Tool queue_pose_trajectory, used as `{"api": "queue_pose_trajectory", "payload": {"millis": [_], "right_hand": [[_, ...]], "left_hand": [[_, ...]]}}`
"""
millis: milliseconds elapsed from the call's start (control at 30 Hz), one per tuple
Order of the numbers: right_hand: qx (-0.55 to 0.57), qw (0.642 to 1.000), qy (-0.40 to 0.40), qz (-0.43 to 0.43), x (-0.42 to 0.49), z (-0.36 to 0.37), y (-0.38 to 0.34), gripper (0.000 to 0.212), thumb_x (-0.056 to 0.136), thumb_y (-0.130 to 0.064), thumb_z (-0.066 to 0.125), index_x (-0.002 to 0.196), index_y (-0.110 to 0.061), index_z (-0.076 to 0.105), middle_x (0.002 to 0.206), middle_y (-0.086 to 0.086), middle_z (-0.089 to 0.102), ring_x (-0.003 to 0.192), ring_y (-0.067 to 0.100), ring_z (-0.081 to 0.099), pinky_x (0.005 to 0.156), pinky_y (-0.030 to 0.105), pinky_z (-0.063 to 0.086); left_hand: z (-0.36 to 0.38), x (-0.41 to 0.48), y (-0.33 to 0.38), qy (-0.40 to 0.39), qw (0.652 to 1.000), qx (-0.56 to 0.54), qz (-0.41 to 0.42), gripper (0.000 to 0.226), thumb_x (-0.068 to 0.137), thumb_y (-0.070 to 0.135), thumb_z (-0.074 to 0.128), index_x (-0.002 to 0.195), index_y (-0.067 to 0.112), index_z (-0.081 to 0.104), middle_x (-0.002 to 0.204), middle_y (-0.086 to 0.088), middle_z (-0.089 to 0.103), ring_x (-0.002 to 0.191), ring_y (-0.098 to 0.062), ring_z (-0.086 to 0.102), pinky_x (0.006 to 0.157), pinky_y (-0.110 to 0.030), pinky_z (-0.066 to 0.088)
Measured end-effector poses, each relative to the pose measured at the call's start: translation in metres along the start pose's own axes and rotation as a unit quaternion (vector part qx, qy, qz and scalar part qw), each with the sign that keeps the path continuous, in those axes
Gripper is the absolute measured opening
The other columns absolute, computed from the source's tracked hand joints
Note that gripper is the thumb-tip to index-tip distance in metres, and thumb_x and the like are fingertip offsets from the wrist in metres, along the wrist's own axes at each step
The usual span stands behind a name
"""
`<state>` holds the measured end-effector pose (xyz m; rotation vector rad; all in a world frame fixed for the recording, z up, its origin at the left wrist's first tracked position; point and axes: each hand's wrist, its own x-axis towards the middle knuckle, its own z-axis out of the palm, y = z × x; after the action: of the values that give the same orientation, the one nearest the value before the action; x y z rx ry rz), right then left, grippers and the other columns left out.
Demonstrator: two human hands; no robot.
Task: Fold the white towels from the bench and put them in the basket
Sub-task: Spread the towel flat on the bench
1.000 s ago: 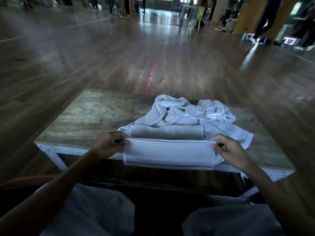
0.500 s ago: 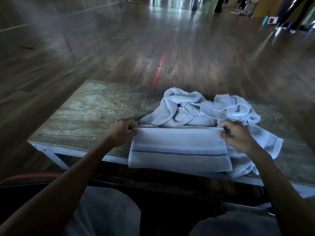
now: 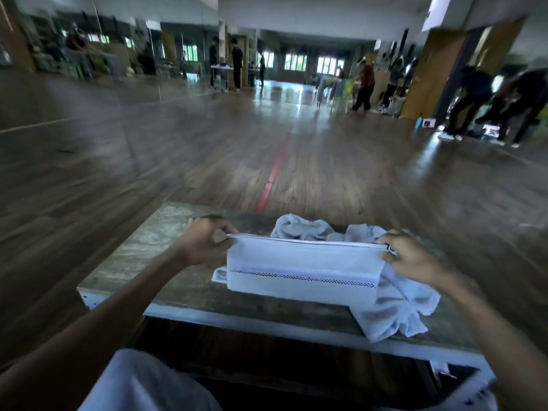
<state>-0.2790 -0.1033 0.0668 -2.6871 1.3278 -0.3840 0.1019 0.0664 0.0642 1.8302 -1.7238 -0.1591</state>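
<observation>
I see the towel (image 3: 302, 271) stretched btwn both hands above the bench (image 3: 154, 247): left hand (image 3: 204, 241) and right hand (image 3: 406, 256) each pinch a top corner.

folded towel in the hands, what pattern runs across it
White folded towel with a thin dark checkered band; head view.

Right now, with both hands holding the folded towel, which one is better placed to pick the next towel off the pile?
Probably the right hand: the pile lies directly under and behind it. The left hand pinches the folded towel over the bench's left side, farther from the pile.
</observation>
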Motion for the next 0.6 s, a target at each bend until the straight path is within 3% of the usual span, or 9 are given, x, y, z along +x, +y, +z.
{"api": "queue_pose_trajectory", "payload": {"millis": [33, 133, 200, 233, 333, 500, 600], "right_hand": [[-0.008, 1.000, 0.017, -0.007, -0.001, -0.025, -0.008, 0.020, 0.082, -0.005, 0.062, 0.097, -0.016, 0.069, 0.094, -0.001, 0.058, 0.103, 0.028, 0.052, 0.090, 0.037, 0.037], [0.037, 0.995, 0.077, -0.044, -0.004, -0.111, -0.038, 0.033, 0.076, 0.002, 0.068, 0.075, -0.030, 0.060, 0.081, -0.002, 0.061, 0.078, 0.018, 0.057, 0.076, 0.032, 0.040], [0.093, 0.992, 0.076, -0.042, -0.009, -0.165, -0.060, 0.030, 0.079, 0.004, 0.068, 0.073, -0.025, 0.061, 0.082, 0.002, 0.066, 0.071, 0.011, 0.057, 0.069, 0.026, 0.044], [0.106, 0.992, 0.057, -0.033, -0.011, -0.187, -0.069, 0.022, 0.080, 0.002, 0.068, 0.076, -0.019, 0.063, 0.083, 0.004, 0.067, 0.070, 0.011, 0.056, 0.066, 0.022, 0.044], [0.119, 0.991, 0.060, -0.025, -0.011, -0.237, -0.087, 0.011, 0.079, -0.002, 0.071, 0.081, -0.011, 0.065, 0.087, 0.004, 0.067, 0.077, 0.016, 0.059, 0.062, 0.019, 0.048], [0.153, 0.985, 0.075, -0.002, -0.016, -0.277, -0.101, 0.012, 0.077, -0.008, 0.074, 0.086, -0.009, 0.067, 0.094, 0.009, 0.068, 0.090, 0.023, 0.062, 0.084, 0.037, 0.051], [0.180, 0.979, 0.094, -0.009, -0.017, -0.278, -0.103, 0.012, 0.078, -0.009, 0.073, 0.088, -0.007, 0.066, 0.093, 0.010, 0.069, 0.089, 0.023, 0.063, 0.084, 0.034, 0.049]], "left_hand": [[-0.019, 0.004, 0.008, 0.012, 1.000, 0.003, 0.013, 0.042, 0.067, 0.054, 0.052, 0.086, 0.021, 0.068, 0.083, 0.009, 0.065, 0.069, 0.007, 0.055, 0.071, -0.029, 0.046], [-0.083, 0.022, 0.038, 0.062, 0.996, -0.024, 0.060, 0.029, 0.069, 0.047, 0.063, 0.082, 0.021, 0.065, 0.075, 0.014, 0.066, 0.070, 0.005, 0.060, 0.069, -0.022, 0.047], [-0.124, 0.036, 0.058, 0.078, 0.992, -0.074, 0.070, 0.013, 0.076, 0.022, 0.076, 0.078, 0.022, 0.063, 0.073, 0.015, 0.067, 0.069, 0.007, 0.062, 0.063, -0.011, 0.047], [-0.143, 0.042, 0.068, 0.076, 0.990, -0.098, 0.073, 0.016, 0.076, 0.011, 0.076, 0.079, 0.020, 0.064, 0.071, 0.014, 0.068, 0.067, 0.007, 0.062, 0.061, -0.009, 0.046], [-0.190, 0.050, 0.096, 0.041, 0.989, -0.106, 0.090, 0.014, 0.076, 0.009, 0.074, 0.088, 0.007, 0.068, 0.080, 0.007, 0.072, 0.072, 0.000, 0.067, 0.063, -0.012, 0.050], [-0.227, 0.055, 0.114, 0.061, 0.983, -0.152, 0.085, 0.021, 0.076, 0.011, 0.073, 0.094, 0.001, 0.067, 0.089, -0.003, 0.071, 0.078, -0.006, 0.068, 0.068, -0.014, 0.053], [-0.229, 0.053, 0.115, 0.074, 0.981, -0.161, 0.076, 0.021, 0.077, 0.014, 0.073, 0.094, 0.003, 0.067, 0.092, -0.006, 0.071, 0.081, -0.011, 0.068, 0.074, -0.025, 0.054]]}}
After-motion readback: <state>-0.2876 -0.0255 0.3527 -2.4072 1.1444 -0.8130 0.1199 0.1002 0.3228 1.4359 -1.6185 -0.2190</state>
